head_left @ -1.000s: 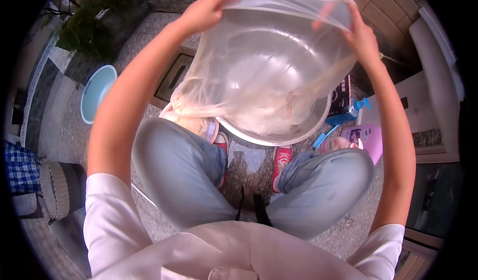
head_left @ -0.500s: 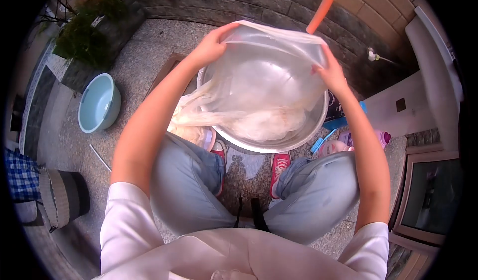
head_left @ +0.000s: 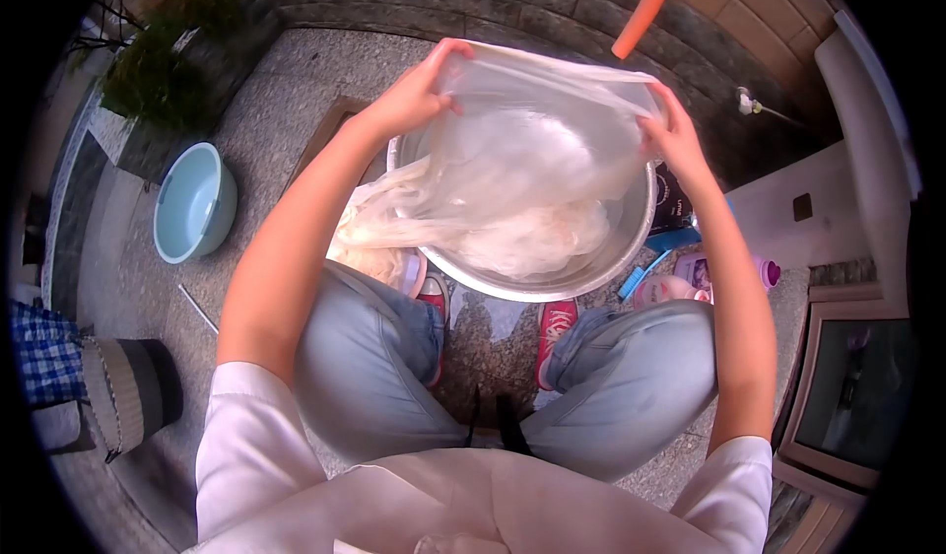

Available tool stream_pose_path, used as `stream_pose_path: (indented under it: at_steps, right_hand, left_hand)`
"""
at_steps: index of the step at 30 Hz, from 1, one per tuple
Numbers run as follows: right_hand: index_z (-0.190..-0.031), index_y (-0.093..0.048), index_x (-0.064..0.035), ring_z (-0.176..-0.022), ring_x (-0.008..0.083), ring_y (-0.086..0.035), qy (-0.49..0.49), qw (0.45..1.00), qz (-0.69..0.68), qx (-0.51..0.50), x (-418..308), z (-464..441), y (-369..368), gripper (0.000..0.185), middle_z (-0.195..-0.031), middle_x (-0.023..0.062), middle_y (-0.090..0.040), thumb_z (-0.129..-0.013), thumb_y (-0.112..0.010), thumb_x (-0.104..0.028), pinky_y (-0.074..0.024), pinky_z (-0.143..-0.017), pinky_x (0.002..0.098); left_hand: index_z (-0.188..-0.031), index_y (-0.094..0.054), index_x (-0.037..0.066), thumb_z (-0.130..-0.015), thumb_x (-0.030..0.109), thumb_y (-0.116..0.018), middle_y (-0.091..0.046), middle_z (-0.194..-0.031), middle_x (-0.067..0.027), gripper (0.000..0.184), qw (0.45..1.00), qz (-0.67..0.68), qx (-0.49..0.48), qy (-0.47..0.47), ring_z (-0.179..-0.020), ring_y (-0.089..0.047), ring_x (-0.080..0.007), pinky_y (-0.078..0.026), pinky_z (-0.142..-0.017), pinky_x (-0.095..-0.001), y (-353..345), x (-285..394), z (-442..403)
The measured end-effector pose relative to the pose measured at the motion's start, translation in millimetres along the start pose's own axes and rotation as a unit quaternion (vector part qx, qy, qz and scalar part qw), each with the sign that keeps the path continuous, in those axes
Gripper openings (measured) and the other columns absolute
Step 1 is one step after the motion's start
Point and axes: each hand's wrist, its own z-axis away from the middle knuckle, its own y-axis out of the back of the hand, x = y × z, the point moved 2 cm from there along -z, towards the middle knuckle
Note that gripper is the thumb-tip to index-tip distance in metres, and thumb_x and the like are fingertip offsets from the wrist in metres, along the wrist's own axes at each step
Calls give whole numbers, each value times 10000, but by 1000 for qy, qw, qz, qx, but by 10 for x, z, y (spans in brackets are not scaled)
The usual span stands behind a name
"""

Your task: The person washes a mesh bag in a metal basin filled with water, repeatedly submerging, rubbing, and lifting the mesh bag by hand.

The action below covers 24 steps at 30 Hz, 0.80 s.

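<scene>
Since it fills mid-view, the metal tub (head_left: 641, 214) makes the clock centre, w/ 12 pointing away from the person. Next biggest is the cloth (head_left: 542, 145), sheer & whitish: it's held up over the tub, top edge stretched betw. both hands, lower part heaped inside twd 6, strands running past the rim at 8 to a pale bundle (head_left: 370, 257). Can't tell if bundle & cloth are one piece. At 9, well apart, a blue basin (head_left: 197, 204) sits on the floor; at 8, farther out, a striped bag (head_left: 123, 396). L hand (head_left: 422, 91), at approx. 10, clutches one end of the cloth's top edge, fingers curled over it; R hand (head_left: 678, 135), at 2, grips the other end betw. thumb & fingers. Black box (head_left: 672, 207) stands just beside the tub at 3; purple bottle (head_left: 694, 271) & pink bottle (head_left: 665, 289) at 4, near the R knee. Orange hose (head_left: 645, 12) hangs at 1, its end near the R hand. Blue brush (head_left: 631, 282): betw. 4 & 5, next to the pink bottle.
</scene>
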Motion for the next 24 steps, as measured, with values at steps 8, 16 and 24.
stream_pose_path:
  at_steps: [8,16,24]
  right_hand:
    - [-1326,-364,-98,-562,78,-488,-11,1000,19,16,-26,42,54,609,-874,35,-557,-764,-585,-24,-424,-461,226]
    - [-1239,-507,-68,-455,39,-401,-36,998,48,21,26,58,116,450,-731,-15,-600,-791,-538,-84,-342,-421,201]
    - [-850,-574,-105,-703,90,-488,-108,989,-98,26,-30,-4,86,143,-759,-5,-524,-779,-483,-192,-386,-550,225]
  left_hand:
    - [-1279,-385,178,-717,-98,-497,-479,-1197,-82,636,998,-46,13,-47,-822,-596,-156,-456,-741,-302,-38,-40,1]
    - [-1229,-505,145,-767,-16,-514,-594,-1029,-43,489,999,-3,11,-34,-825,-551,-100,-451,-716,-241,3,-118,-13]
    - [-1205,-493,157,-798,273,-580,-589,-920,13,432,970,193,-86,124,-810,-550,-84,-449,-697,-245,93,-88,39]
